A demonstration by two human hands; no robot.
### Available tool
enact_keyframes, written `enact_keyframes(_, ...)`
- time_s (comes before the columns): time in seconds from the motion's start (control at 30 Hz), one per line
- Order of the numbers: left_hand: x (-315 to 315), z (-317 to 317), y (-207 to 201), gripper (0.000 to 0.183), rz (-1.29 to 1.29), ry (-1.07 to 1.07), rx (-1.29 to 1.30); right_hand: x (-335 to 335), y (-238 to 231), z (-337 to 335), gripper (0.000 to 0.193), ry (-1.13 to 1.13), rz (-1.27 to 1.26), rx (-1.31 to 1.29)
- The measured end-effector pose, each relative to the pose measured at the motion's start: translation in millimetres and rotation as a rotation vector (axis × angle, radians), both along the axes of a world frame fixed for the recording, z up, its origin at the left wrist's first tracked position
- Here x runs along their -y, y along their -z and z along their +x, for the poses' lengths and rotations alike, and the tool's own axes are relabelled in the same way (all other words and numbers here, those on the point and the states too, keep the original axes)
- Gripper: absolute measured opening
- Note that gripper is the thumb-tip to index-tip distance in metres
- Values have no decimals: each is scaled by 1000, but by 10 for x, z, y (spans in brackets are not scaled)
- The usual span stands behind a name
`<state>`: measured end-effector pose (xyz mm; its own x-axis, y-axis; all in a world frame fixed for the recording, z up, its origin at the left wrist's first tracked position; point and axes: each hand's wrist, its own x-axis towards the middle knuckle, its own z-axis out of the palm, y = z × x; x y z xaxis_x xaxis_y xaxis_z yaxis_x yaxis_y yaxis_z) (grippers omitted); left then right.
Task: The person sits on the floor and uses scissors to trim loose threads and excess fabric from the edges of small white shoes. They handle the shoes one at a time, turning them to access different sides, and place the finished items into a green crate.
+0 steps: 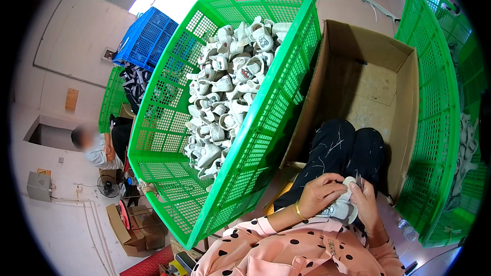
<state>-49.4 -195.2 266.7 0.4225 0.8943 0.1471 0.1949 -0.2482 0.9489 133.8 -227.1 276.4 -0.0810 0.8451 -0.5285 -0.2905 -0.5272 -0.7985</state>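
Observation:
Over my lap, my left hand (323, 193) is closed on a small white shoe (343, 210) with a printed picture on it. My right hand (365, 205) is closed against the shoe's other side. From its fingers sticks the pointed metal tip of what look like small thread snips (359, 181), close to the shoe's edge. To the left, a large green plastic crate (245, 174) holds a heap of similar small white shoes (225, 87). Loose pale threads lie on my dark trousers (332, 145).
A cardboard box (368, 89) lies open before my knees. More green crates (429, 112) with pale pieces stand right. Farther left are a blue crate (148, 38), a seated person (102, 148), a fan (108, 186) and cartons (140, 227).

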Motion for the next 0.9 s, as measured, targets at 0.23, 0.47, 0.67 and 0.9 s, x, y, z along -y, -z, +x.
enact_keyframes(0.23, -52, 28, -38, 9, 177, -14, -122, -6, 12, -47, 18, 7, 7, 7)
enact_keyframes(0.47, -273, -113, 44, 11, -227, -240, -14, 21, 65, -32, 10, 16, 23, -13)
enact_keyframes(0.67, -185, -139, -149, 37, -68, 38, -262, 54, 81, -77, 21, -1, 108, 94)
enact_keyframes(0.9, -5, -62, 8, 22, -47, 102, -234, 97, 134, -124, 26, -26, 247, 302)
